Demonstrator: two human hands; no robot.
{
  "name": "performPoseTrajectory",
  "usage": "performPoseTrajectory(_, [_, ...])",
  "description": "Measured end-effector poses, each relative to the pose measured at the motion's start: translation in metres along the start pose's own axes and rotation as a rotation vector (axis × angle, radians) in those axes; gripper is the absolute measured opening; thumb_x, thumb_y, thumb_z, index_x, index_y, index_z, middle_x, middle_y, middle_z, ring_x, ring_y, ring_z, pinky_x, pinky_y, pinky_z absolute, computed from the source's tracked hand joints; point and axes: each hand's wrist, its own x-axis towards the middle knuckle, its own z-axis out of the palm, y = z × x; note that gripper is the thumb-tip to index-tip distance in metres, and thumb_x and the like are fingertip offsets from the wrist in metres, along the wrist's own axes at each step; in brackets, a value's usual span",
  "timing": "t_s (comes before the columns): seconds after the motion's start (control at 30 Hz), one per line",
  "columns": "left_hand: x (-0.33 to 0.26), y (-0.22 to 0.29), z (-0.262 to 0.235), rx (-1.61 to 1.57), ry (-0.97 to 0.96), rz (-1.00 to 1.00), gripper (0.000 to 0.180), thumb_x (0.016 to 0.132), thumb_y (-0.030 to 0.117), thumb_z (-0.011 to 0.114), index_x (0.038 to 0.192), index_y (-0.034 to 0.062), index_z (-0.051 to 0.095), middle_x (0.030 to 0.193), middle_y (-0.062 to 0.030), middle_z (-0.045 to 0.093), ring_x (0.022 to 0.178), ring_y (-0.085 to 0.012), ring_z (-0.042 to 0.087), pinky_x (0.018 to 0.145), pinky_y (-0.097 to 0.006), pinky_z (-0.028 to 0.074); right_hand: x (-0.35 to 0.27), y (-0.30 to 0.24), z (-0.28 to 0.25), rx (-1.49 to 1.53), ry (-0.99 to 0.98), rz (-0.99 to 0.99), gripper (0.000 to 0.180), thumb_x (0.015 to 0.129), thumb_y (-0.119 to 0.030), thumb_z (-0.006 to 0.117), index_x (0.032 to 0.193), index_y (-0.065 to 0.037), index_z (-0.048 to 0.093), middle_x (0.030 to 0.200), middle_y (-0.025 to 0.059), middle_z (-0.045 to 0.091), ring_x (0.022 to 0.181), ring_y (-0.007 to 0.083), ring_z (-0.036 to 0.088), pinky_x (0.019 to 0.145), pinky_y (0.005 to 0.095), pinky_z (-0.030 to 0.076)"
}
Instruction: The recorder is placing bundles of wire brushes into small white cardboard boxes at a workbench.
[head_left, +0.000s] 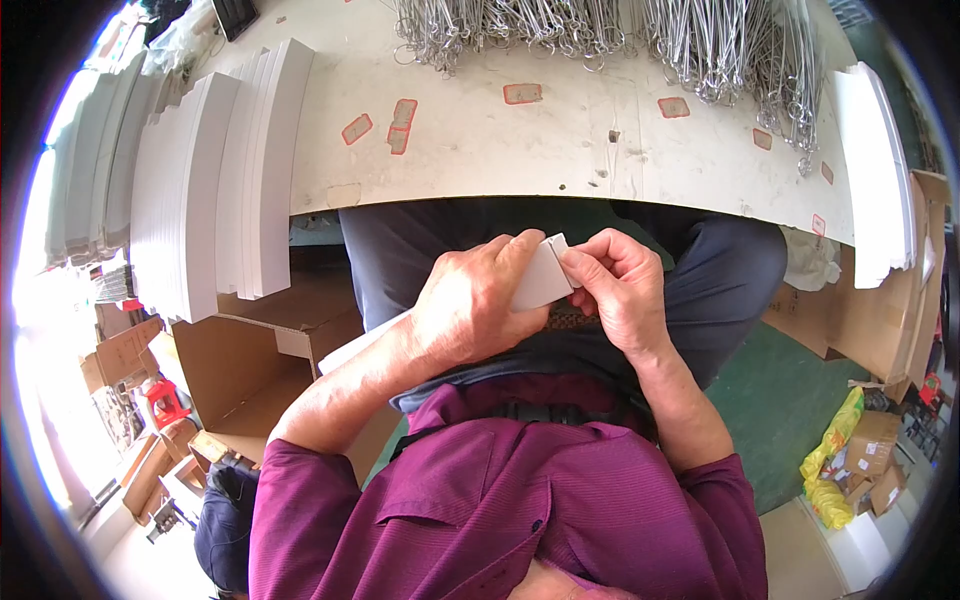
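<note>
A long white piece, like a narrow cardboard box (541, 280), lies slantwise over my lap, running back under my left forearm. My left hand (477, 298) is wrapped around it near its upper end. At that end, the thumb and fingers of my right hand (622, 288) pinch the edge, where a small flap or fold with a dark slit shows. Whether anything else sits between the right fingertips is hidden. Above my hands is the front edge of a white worktable (470, 160).
Bundles of looped metal wire rods (510, 30) lie along the table's back. Long white boxes (215, 190) stand stacked at the left, with more white pieces (875, 175) at the right. An open brown carton (240, 380) sits below left; a yellow bag (832, 470) lies on the right.
</note>
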Motion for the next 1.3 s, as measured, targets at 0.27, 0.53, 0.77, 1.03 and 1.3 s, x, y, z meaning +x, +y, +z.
performPoseTrajectory(0.27, [0.0,-0.004,0.004,-0.026,-0.002,-0.008,0.065,0.069,0.012,0.082,0.129,-0.0011,0.057,0.096,-0.0211,0.07,0.086,-0.0399,0.073,0.072,-0.046,0.061,-0.005,0.011,0.011,-0.337,0.092,-0.387,0.017,0.102,-0.013,0.07,0.093,0.001,0.068,0.076,0.0021,0.07,0.07,0.0059,0.063,0.061,0.0235,0.051])
performPoseTrajectory(0.53, [0.005,-0.005,-0.001,-0.1,0.004,-0.096,0.061,0.073,0.014,0.083,0.127,-0.0025,0.06,0.102,-0.023,0.071,0.092,-0.0401,0.073,0.078,-0.045,0.06,-0.005,0.022,0.017,-0.381,0.025,-0.578,0.04,0.097,-0.014,0.074,0.133,0.003,0.065,0.106,0.0171,0.075,0.089,0.0172,0.074,0.078,0.0303,0.059])
performPoseTrajectory(0.77, [0.005,-0.005,-0.002,-0.115,-0.006,-0.087,0.06,0.074,0.014,0.083,0.127,-0.0028,0.06,0.101,-0.0227,0.071,0.092,-0.0398,0.073,0.077,-0.044,0.06,-0.01,0.024,0.02,-0.484,0.047,-0.566,0.046,0.096,-0.01,0.073,0.137,0.007,0.06,0.102,0.0232,0.075,0.081,0.0241,0.075,0.072,0.0327,0.058])
performPoseTrajectory(1.03, [0.006,-0.008,-0.002,-0.118,0.02,-0.075,0.062,0.075,0.016,0.083,0.129,-0.0025,0.06,0.102,-0.0234,0.071,0.093,-0.0402,0.073,0.078,-0.044,0.06,-0.005,0.02,0.024,-0.59,0.03,-0.68,0.044,0.094,-0.001,0.07,0.136,0.008,0.061,0.091,0.0223,0.073,0.075,0.0265,0.074,0.068,0.0326,0.057])
performPoseTrajectory(1.3, [0.01,-0.002,-0.009,-0.09,0.06,-0.081,0.067,0.075,0.017,0.084,0.133,-0.0021,0.056,0.107,-0.0246,0.07,0.095,-0.0418,0.072,0.079,-0.046,0.06,-0.001,0.018,0.026,-0.361,0.08,-0.553,0.039,0.1,-0.005,0.067,0.138,0.004,0.062,0.108,0.0152,0.076,0.089,0.015,0.072,0.079,0.0279,0.057])
